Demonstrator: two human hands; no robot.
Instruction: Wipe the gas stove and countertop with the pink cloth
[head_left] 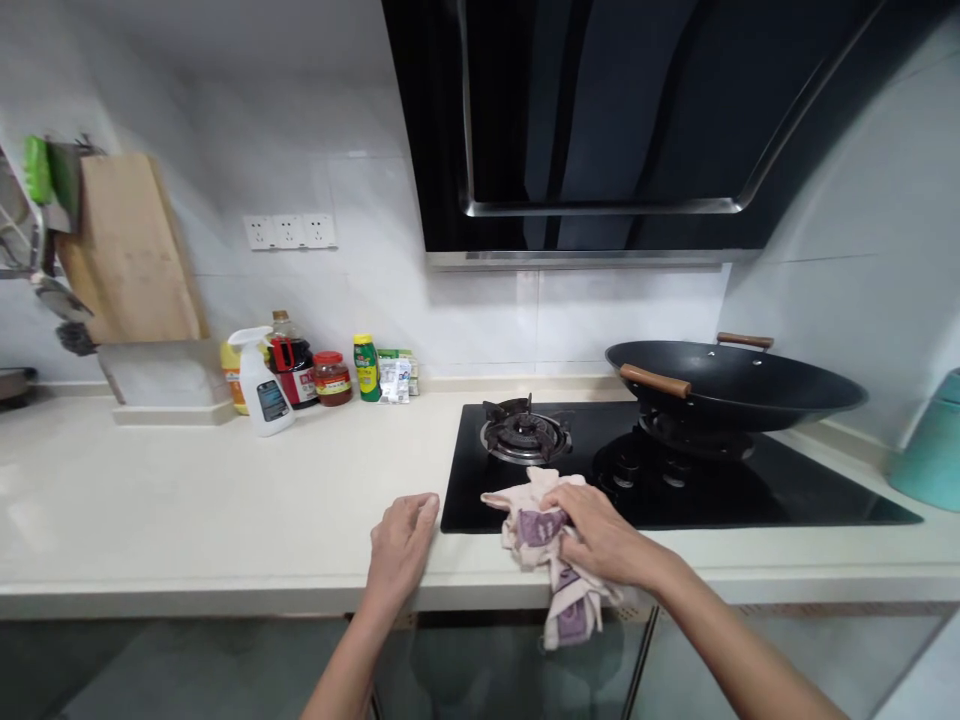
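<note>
My right hand grips a pale pink and purple cloth against the front edge of the black glass gas hob. The cloth is bunched, and its lower end hangs over the counter's front edge. My left hand rests on the white counter, just left of the hob, with its fingers curled in and nothing in them. Behind the cloth sits the left burner, its pan support uncovered. A large black wok with wooden handles stands on the right burner.
Against the back wall stand a white spray bottle, a dark sauce bottle, a red-lidded jar and a green bottle. A range hood overhangs the hob. A teal container is at far right; a cutting board hangs left.
</note>
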